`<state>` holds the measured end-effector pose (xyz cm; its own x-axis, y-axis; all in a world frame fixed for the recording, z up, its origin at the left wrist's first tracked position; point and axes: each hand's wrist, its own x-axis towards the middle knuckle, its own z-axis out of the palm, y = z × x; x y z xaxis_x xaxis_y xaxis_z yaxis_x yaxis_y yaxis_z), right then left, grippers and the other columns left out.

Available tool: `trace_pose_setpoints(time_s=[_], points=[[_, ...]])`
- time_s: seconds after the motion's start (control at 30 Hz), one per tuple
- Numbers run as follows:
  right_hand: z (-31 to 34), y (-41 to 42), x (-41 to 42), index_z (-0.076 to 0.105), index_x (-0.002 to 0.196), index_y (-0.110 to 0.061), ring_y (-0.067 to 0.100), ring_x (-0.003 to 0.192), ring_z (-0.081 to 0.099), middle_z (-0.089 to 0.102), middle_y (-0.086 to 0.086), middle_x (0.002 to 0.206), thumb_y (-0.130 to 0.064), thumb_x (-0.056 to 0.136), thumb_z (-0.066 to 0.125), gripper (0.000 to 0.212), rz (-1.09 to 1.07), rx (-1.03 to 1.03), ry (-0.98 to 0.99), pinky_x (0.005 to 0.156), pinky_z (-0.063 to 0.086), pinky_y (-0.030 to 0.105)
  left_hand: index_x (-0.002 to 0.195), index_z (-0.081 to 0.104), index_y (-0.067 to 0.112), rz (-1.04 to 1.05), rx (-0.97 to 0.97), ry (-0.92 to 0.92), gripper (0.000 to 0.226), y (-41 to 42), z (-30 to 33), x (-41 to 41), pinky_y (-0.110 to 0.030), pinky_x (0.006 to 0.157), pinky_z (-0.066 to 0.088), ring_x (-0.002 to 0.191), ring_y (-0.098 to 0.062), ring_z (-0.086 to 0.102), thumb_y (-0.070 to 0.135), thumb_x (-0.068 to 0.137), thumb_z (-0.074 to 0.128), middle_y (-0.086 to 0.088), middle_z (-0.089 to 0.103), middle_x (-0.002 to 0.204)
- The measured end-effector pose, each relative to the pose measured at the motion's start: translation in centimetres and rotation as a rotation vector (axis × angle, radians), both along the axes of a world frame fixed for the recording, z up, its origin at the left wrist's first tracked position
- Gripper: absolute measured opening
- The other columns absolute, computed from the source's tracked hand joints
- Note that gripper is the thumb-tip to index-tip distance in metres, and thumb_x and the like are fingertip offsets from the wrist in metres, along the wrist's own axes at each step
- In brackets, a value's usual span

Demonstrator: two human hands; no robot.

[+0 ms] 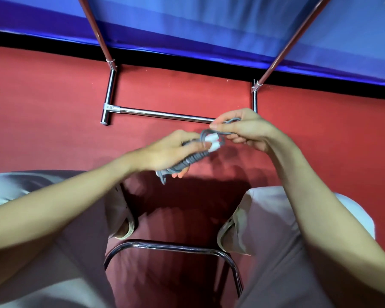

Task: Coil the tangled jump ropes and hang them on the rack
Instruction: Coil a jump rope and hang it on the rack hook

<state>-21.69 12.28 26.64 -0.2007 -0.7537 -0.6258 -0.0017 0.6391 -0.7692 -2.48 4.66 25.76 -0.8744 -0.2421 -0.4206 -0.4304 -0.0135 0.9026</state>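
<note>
1. Left hand (171, 150) — forearm comes in from lower left, fingers curled round the grey jump rope bundle (193, 160), holding it with its white handle ends (213, 144) poking out just past the fingertips.
2. Right hand (242, 130) — forearm in from lower right, wrist bent inward, thumb and forefinger pinching a loop of the same grey cord just above the left fingertips.
3. Rope sits between both hands, held above the red floor (53, 107).
4. Chrome rack (160, 114) base bar lies just beyond the right hand; its uprights rise further out.
5. Chrome stool frame (171, 245) below the hands, between the knees.
6. No legible writing or branding — motion blur on the rope.
</note>
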Motion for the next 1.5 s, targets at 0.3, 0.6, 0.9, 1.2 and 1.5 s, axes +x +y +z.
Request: trace_pose_setpoints(time_s=[0.3,0.6,0.9,1.2,1.5], points=[[-0.3,-2.8,2.2,0.061,0.068,-0.007,0.005,0.039,0.035,0.050,0.011,0.064,-0.021,0.097,0.057,0.032,-0.362,-0.332,-0.062,0.035,0.024,0.016,0.082,0.040,0.005,0.444,0.380,0.095,0.048,-2.7,1.9,-2.6,-0.020,0.036,0.037,0.029,-0.025,0.043,0.050,0.095,0.034,-0.024,0.047,0.045],[0.0,-4.4,3.1,0.063,0.069,-0.015,0.011,0.031,0.047,0.052,0.005,0.044,-0.012,0.089,0.068,0.021,-0.195,-0.470,0.329,0.038,0.038,0.020,0.089,0.046,0.009,0.744,0.285,0.055,0.042,-4.3,1.6,-2.8,-0.026,0.038,0.043,0.034,-0.024,0.048,0.050,0.098,0.044,-0.019,0.047,0.062],[0.1,-3.8,3.3,0.062,0.076,-0.019,0.014,0.040,0.056,0.055,-0.001,0.051,-0.003,0.085,0.069,0.020,-0.235,-0.522,0.374,0.043,0.048,0.029,0.125,0.044,0.032,0.603,0.131,0.048,0.025,-3.8,0.6,-2.9,-0.030,0.040,0.048,0.044,-0.023,0.051,0.042,0.103,0.041,-0.010,0.048,0.067],[1.0,-3.5,3.6,0.063,0.108,0.005,0.011,0.052,0.054,0.056,0.009,0.070,-0.002,0.079,0.062,0.030,-0.226,-0.643,-0.144,0.046,0.042,0.021,0.095,0.050,0.020,0.580,0.067,0.106,0.024,-3.5,0.3,-2.7,-0.041,0.043,0.052,0.044,-0.024,0.046,0.038,0.104,0.037,-0.013,0.045,0.078],[1.5,-3.6,2.8,0.062,0.106,0.001,0.009,0.052,0.056,0.069,-0.003,0.078,-0.002,0.075,0.070,0.032,-0.280,-0.591,-0.230,0.045,0.042,0.018,0.096,0.052,0.024,0.569,0.135,0.104,0.029,-3.6,0.5,-2.6,-0.039,0.045,0.049,0.042,-0.024,0.042,0.046,0.091,0.033,-0.011,0.038,0.071]])
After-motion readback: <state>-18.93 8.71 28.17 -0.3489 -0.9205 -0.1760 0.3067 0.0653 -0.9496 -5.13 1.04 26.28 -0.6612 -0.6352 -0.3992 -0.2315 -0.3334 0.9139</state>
